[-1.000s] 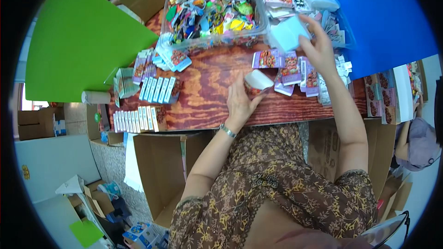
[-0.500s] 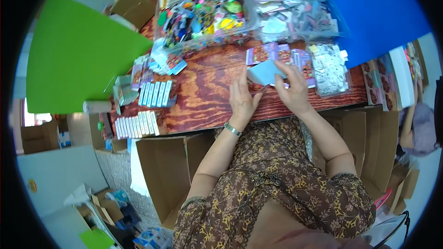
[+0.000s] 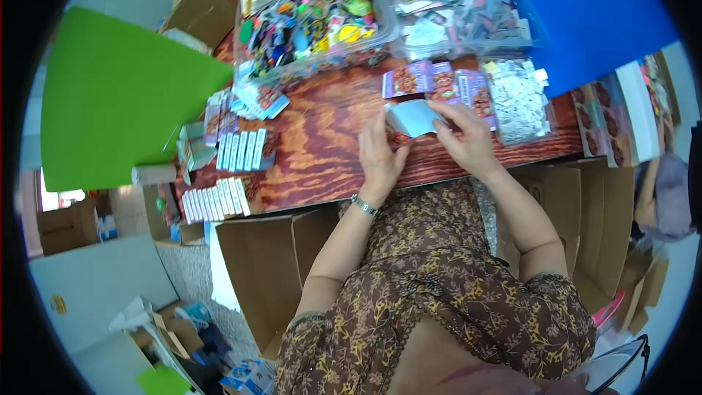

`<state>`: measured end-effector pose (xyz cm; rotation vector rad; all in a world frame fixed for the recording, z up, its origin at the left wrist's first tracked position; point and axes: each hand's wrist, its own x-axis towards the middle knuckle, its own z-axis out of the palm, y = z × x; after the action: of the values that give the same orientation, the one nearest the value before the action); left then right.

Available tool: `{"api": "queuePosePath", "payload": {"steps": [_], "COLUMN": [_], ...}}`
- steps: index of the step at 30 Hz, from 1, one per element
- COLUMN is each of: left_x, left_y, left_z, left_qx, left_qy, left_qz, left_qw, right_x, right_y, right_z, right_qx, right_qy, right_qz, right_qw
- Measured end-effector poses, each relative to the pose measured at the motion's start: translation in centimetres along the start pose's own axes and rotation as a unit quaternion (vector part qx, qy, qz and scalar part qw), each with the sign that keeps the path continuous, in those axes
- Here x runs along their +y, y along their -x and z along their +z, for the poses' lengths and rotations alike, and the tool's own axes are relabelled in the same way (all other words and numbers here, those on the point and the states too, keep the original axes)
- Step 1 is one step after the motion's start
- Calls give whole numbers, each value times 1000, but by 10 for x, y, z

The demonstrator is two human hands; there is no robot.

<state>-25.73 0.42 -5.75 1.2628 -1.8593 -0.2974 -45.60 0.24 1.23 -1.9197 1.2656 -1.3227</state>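
Observation:
A pale blue folded card [image 3: 414, 118] is held just above the near edge of the table, in front of my body. My left hand [image 3: 379, 158] grips its left side, with fingers behind and the thumb at the lower edge. At the right side, my right hand [image 3: 468, 136] has its fingers closed on the card's upper right corner. Some reddish print shows under the card by my left thumb. Just beyond it lie several purple printed packets [image 3: 408, 79]. A clear tub of small black-and-white packets [image 3: 518, 106] stands right of my right hand.
Two rows of slim white-edged boxes [image 3: 241, 150] stand on the left of the wood-patterned table [image 3: 322, 132]. A clear bin of colourful small pieces [image 3: 314, 29] and another of packets [image 3: 457, 36] fill the back. Open cardboard boxes [image 3: 259, 271] flank my lap.
The card has tilted a little in my hands, and my right fingers have shifted along its upper right edge. The whole view has moved slightly; the things on the table stay in place.

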Motion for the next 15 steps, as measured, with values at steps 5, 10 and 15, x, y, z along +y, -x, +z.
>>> {"api": "queuePosePath", "payload": {"steps": [5,10,15], "left_x": [-3,-2,-2], "left_y": [-2,4,3], "left_z": [-5,-6,-3], "left_qx": [-4,0,19], "left_qy": [2,5,-17], "left_qz": [6,3,-8], "left_qw": [1000,1000,1000], "right_x": [4,6,-2], "right_y": [6,5,14], "right_z": [8,13,12], "right_qx": [17,67,28], "right_qy": [5,-20,-22], "right_qz": [3,-16,68], "right_qw": [1000,997,997]}}
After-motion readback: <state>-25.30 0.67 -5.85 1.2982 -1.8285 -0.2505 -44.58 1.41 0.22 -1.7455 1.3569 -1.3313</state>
